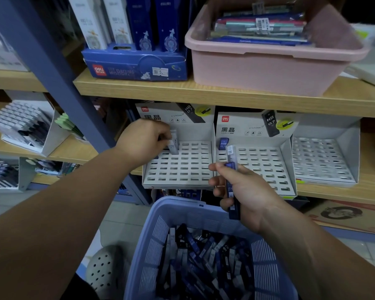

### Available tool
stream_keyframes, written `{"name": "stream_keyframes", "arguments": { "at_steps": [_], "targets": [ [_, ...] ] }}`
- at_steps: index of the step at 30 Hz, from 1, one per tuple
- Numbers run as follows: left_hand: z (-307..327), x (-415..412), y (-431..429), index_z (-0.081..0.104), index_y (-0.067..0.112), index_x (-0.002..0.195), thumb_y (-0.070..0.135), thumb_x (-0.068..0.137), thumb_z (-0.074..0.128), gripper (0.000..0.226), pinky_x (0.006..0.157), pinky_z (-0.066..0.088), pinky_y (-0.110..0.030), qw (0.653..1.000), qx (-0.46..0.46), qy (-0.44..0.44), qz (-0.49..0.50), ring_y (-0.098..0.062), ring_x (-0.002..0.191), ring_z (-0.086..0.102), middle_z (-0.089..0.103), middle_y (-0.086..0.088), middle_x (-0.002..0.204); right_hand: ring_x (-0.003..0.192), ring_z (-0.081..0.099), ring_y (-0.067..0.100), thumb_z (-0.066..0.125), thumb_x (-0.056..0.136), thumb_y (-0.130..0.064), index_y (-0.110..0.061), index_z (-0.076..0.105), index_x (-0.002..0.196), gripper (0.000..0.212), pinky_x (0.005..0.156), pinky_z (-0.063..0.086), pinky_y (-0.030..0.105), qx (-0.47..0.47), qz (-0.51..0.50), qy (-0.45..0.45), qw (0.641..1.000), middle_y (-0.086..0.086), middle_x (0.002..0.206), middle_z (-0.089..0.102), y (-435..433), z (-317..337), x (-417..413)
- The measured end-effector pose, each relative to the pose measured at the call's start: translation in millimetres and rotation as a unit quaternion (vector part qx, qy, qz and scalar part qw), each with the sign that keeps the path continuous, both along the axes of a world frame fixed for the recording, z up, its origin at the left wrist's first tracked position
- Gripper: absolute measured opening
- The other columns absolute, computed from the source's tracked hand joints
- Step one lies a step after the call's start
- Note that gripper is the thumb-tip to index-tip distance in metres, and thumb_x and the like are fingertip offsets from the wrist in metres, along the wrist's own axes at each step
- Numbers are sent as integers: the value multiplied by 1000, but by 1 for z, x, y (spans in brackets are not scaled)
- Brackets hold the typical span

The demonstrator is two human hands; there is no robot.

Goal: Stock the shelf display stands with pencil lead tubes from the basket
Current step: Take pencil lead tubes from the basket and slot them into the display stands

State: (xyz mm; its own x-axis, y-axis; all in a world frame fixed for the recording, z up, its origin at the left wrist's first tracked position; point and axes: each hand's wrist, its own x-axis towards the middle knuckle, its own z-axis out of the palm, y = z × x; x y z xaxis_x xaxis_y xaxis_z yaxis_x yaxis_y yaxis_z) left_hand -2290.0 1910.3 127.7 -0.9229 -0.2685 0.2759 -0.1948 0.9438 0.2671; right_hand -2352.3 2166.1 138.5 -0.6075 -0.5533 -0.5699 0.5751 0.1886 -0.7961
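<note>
I am pinching slim, flat plastic lead tubes (174, 146) in my left hand (142, 140), pressing them into the left cardboard stand (178, 167); my right hand (240, 189) is gripping two blue tubes (233, 191). Below both grips, the lavender slatted basket (160, 239) is holding a loose heap. Three slotted white stands are sitting on the wooden shelf (333, 191); one tube (223, 144) is standing in the middle stand (262, 163).

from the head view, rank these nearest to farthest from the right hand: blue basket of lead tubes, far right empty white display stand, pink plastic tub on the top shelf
From the right hand:
1. Blue plastic basket of lead tubes, directly below the hand.
2. Far right empty white display stand, on the same shelf level, off to the right.
3. Pink plastic tub, up on the top shelf.
</note>
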Motion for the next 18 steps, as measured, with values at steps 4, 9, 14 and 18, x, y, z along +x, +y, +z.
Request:
{"name": "stream_keyframes", "arguments": {
  "at_steps": [4,9,14,18],
  "targets": [
    [-4,-1,8,79,16,90,20,87,73,8,72,56,-37,1000,-19,-12,-2,-24,84,68,74,-1,93,56,51,13,62,99,-33,-17,73,108,21,43,33,23,0,39,11,999,1,69,59,-2,1,2],
    [18,-4,34,72,17,78,34,91,68,21,62,47,-27,996,59,38,51,-14,68,61,68,2,76,55,43,13,59,100,-34,-18,72,111,23,44,28,23,-30,112,14,993,0,67,52,-2,6,5],
    [42,0,89,71,10,84,32,93,67,24,45,39,-21,857,512,-12,57,-11,47,47,66,-4,66,52,39,10,61,99,-33,-14,68,115,26,43,28,21,-41,139,22,989,-2,64,48,-6,8,10],
    [38,10,96,70,2,88,19,87,75,18,43,39,-20,836,545,-27,64,-9,45,51,63,-3,60,51,39,9,63,98,-32,-13,65,112,23,43,28,21,-18,157,52,986,-3,65,49,-8,6,13]
  ]
}}
